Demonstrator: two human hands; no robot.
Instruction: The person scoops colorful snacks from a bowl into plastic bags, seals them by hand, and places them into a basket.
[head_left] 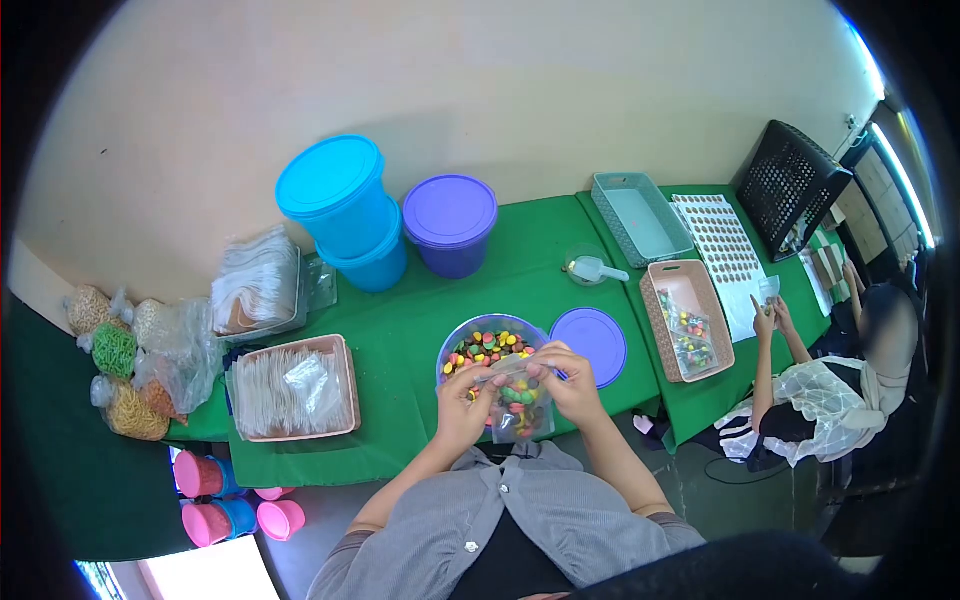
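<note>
Head view: both hands are at the top edge of a clear bag [522,408], the left hand [462,408] pinching one upper corner and the right hand [568,385] the other; the bag hangs upright between them, part-filled with coloured sweets, in front of the near side of a tub [440,372] of similar sweets [478,347]; a purple lid [588,347] lies just beside the tub on the green cloth [385,310]. Whether the bag's mouth is sealed, I cannot tell; if it is open, a slipping pinch on thin plastic could tip it – sweets might then scatter over the table's near edge to the floor; uneven pressure from the fingers could also leave a gap – and a sweet caught at the mouth would likely do the same.
</note>
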